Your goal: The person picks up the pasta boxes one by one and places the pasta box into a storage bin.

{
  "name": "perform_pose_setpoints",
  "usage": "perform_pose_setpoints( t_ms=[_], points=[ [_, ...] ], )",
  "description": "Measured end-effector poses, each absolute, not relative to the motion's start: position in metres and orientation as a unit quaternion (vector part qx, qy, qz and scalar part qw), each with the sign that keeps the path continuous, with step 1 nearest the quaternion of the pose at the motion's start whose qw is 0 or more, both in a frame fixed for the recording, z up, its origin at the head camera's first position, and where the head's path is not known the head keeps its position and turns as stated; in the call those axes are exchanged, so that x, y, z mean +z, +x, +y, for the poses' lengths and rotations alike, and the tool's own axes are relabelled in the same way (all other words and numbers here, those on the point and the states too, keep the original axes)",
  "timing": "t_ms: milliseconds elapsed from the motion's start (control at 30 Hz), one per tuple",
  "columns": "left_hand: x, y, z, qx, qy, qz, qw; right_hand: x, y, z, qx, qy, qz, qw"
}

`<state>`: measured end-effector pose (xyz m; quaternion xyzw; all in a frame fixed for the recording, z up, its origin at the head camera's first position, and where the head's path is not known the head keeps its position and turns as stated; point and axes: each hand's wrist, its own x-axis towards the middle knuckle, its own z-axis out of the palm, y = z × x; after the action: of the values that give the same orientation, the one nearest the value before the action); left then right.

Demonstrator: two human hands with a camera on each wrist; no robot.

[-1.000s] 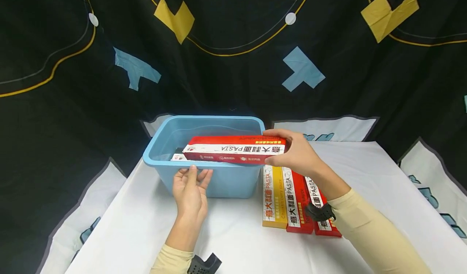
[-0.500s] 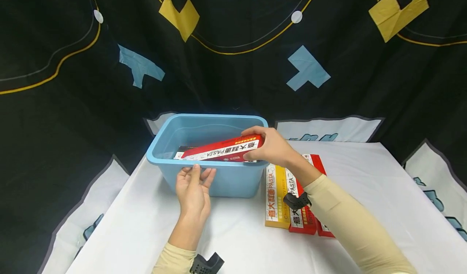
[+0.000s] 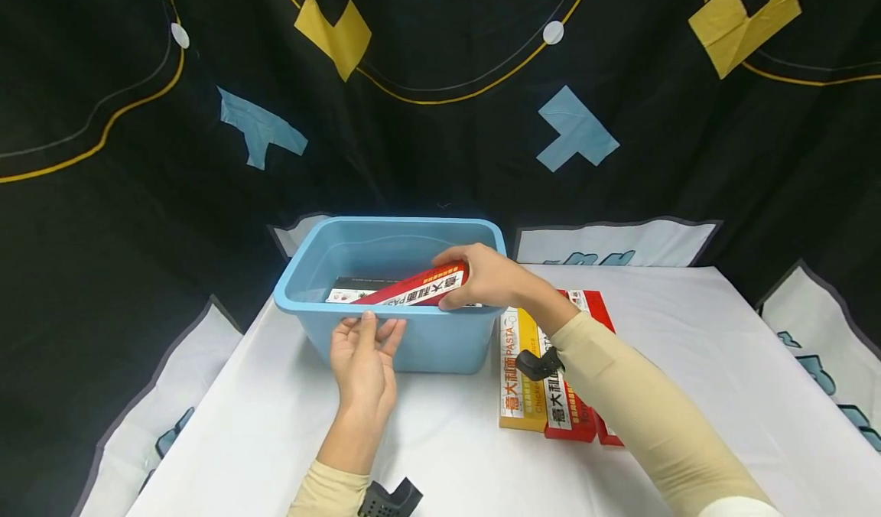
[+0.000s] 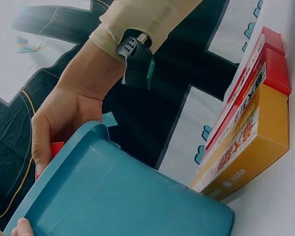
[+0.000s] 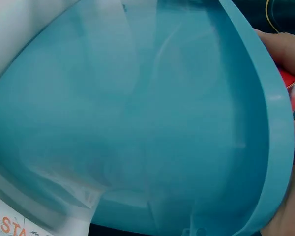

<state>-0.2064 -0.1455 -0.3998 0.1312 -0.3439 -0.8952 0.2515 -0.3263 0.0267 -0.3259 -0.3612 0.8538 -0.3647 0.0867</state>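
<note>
My right hand (image 3: pixel 482 276) grips the right end of a red pasta box (image 3: pixel 423 286) inside the light-blue bin (image 3: pixel 413 341). This box tilts, its left end lower and partly hidden behind the front rim. Beneath it lies a black-and-white box (image 3: pixel 354 287), mostly covered. At the bin's front, my left hand (image 3: pixel 363 364) holds the rim with its fingers curled under the lip. In the left wrist view, its fingertips (image 4: pixel 23 227) touch the bin below the rim. The right wrist view shows mainly the bin's end wall (image 5: pixel 152 108).
To the right of the bin a yellow pasta box (image 3: pixel 521 372) and two red pasta boxes (image 3: pixel 571 417) lie side by side, partly behind my right arm. A white cloth (image 3: pixel 688 333) covers the table. A black printed curtain (image 3: pixel 440 157) hangs behind.
My right hand has moved left and lowered the red pasta box into the bin, tilting it. More of the black-and-white box shows now. The left hand keeps its place at the rim.
</note>
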Motion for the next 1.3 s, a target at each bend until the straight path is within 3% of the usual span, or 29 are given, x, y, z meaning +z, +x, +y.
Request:
perform_pose_setpoints(
  t_ms=[200,733,1300],
  points=[
    [-0.4,-0.207,-0.146,-0.891,0.133,-0.354,0.253,-0.326,-0.323,0.029,-0.378,-0.336,0.858,0.085],
    [-0.4,-0.207,-0.147,-0.898,0.123,-0.341,0.249,-0.337,-0.294,0.095,-0.53,-0.253,0.809,-0.009],
    [-0.399,-0.207,-0.147,-0.899,0.12,-0.342,0.245,-0.386,-0.238,0.186,-0.404,-0.103,0.904,-0.097]
  ],
)
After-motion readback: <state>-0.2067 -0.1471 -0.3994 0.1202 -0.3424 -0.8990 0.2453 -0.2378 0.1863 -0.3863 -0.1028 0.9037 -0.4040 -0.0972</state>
